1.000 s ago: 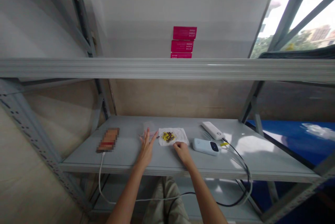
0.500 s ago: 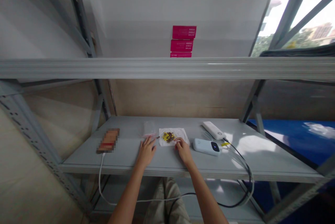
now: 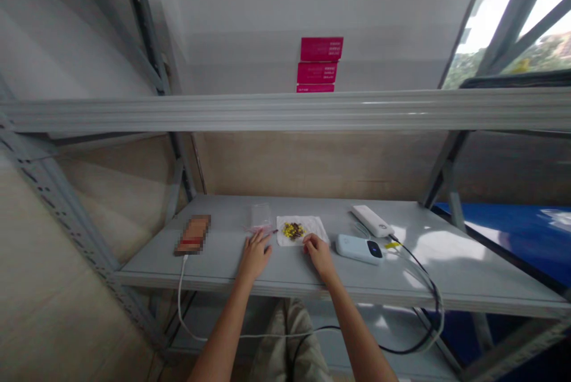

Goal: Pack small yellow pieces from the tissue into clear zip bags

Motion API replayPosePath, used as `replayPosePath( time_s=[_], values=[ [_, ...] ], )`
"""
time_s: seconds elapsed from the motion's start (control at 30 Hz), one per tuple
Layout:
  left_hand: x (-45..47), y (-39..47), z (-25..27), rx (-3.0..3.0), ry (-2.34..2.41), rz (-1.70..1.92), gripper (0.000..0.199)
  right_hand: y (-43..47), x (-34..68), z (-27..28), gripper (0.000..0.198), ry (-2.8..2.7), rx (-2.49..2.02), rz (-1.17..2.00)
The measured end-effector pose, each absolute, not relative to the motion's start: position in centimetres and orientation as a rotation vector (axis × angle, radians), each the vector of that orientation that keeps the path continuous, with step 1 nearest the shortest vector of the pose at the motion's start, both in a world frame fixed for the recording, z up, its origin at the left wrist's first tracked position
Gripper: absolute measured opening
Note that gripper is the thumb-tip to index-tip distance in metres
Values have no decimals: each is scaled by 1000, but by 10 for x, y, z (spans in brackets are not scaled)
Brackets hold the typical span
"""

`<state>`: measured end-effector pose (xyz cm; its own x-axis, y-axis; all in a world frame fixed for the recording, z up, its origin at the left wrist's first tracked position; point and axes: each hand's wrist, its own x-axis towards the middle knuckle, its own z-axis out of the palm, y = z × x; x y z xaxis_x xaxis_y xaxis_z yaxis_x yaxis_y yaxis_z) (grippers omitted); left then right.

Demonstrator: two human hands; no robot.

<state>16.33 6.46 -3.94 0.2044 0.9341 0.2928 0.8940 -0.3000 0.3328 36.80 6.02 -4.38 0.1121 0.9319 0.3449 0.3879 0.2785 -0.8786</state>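
— Where are the hands?
— Left hand (image 3: 255, 253) lies flat, fingers loosely spread, beside a clear bag (image 3: 261, 218). Right hand (image 3: 318, 250), fingers curled, touches the white paper (image 3: 312, 227) holding small beads (image 3: 293, 230), mid-shelf (image 3: 223, 263), near the front edge

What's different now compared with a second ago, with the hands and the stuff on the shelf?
The left hand, raised with fingers spread a second ago, has come down flat on the shelf at the clear bag. The right hand has edged up to the near rim of the white sheet. Neither has clearly gripped anything. The beads, phone and two white devices stayed put.
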Motion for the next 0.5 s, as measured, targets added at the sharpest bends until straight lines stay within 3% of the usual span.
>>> replayPosePath(
  time_s=[0.33,0.5],
  values=[
    [157,66,-19,2636,1917,964,42,63,371,-46,25,-1415,-1312,669],
    [149,96,-2,2663,1983,465,33,64,372,-48,26,-1451,-1283,655]
  ],
)
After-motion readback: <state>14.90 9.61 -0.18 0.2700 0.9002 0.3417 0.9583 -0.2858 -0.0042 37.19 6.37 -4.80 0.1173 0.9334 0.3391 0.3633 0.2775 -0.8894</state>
